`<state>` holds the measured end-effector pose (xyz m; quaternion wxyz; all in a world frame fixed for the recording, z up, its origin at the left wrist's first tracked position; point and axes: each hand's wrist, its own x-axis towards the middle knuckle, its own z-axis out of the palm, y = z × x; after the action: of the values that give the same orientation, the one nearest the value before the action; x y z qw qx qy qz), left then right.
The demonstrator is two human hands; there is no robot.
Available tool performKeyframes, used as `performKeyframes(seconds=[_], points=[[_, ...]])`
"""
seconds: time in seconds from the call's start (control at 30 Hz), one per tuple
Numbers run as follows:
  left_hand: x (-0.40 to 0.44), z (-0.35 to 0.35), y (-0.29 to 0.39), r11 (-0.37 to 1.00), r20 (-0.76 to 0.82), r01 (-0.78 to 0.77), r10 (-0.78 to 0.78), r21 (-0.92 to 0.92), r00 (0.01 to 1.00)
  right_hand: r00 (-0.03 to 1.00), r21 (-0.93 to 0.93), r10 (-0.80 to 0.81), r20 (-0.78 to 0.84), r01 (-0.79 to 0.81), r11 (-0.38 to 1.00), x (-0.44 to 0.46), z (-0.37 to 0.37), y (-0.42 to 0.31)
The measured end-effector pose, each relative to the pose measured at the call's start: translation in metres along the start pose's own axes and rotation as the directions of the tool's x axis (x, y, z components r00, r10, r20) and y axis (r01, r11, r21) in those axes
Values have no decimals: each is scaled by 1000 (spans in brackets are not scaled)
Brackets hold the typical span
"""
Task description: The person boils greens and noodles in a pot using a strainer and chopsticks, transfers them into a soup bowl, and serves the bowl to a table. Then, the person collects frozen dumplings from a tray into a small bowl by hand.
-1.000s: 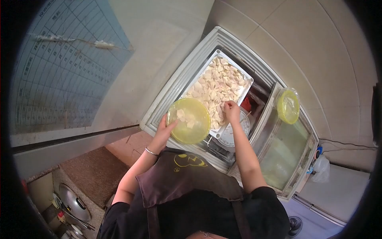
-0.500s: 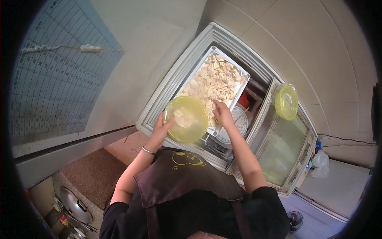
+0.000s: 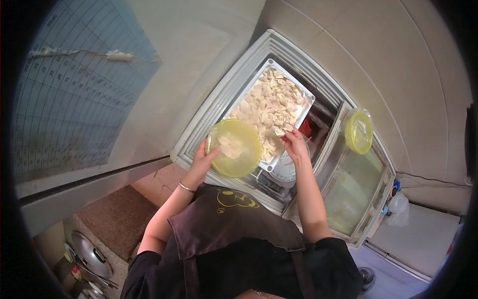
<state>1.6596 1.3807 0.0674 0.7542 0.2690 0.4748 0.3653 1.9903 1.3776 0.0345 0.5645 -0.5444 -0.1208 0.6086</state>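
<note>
My left hand grips the near-left rim of a yellow plastic bowl, thumb inside. A small heap of pale folded wontons lies in the bowl. To the right, my right hand pinches a pale wonton over the right side of a white tray. Many loose wontons cover the tray, which sits in the opening of a chest freezer. The bowl overlaps the tray's near-left corner in view.
A round dial scale is partly hidden under my right forearm. Another yellow bowl, with clear plastic film, rests on the freezer's right rim by the glass lid. At far left, a wall carries a paper chart; a pot lid is lower left.
My right hand has moved right, from the tray's near end to its right edge, and now lifts a wonton. The bowl in my left hand stays nearly in place.
</note>
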Motion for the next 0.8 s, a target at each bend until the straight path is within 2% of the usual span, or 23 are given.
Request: performKeyframes(seconds=[0.07,0.1,0.17,0.2,0.23,0.27,0.3,0.33,0.5,0.57,0.6,0.63,0.7,0.73,0.77,0.8], points=[[4,0,-2,998,13,-31,30,61,999,958,-155,58,281,-14,988,-11,9,-6],[5,0,-1,998,6,-28,28,62,1000,957,-154,64,283,-21,988,-21,24,-15],[5,1,2,997,55,-24,20,76,998,955,-356,83,286,25,934,-39,53,-36],[6,1,0,997,63,-22,17,78,998,960,-526,-17,280,168,834,-19,32,-23],[7,-1,-2,998,54,-35,32,50,998,961,-526,-24,275,172,833,-4,11,-2],[8,-2,-4,999,44,-48,47,21,998,960,-798,-70,271,264,541,8,-11,20],[7,-1,-2,999,48,-52,51,18,998,953,-941,-109,284,299,156,6,-11,23],[4,-3,1,999,52,-49,49,-9,997,920,-921,-149,364,379,89,1,-9,31],[0,-14,-2,997,-21,-62,62,-36,998,936,-925,-244,252,307,222,3,-14,41],[-3,-14,2,998,-16,-47,47,-46,999,959,-860,-277,64,194,472,9,-24,40],[-2,-15,1,998,-16,-46,46,-45,999,946,-765,-320,58,248,594,10,-25,37],[-1,-16,0,997,-13,-64,64,-41,998,946,-765,-320,58,248,594,10,-27,34],[-2,-15,-1,996,-11,-80,80,-39,997,984,-569,-176,-13,137,811,9,-29,28],[-2,-15,-1,996,-8,-78,78,-37,997,976,-677,-216,3,161,718,8,-29,27],[-2,-15,-1,996,-6,-78,77,-36,997,976,-677,-217,3,162,718,6,-28,27],[-2,-15,-1,996,-6,-78,77,-36,997,911,-903,-347,225,328,276,1,-24,28]])
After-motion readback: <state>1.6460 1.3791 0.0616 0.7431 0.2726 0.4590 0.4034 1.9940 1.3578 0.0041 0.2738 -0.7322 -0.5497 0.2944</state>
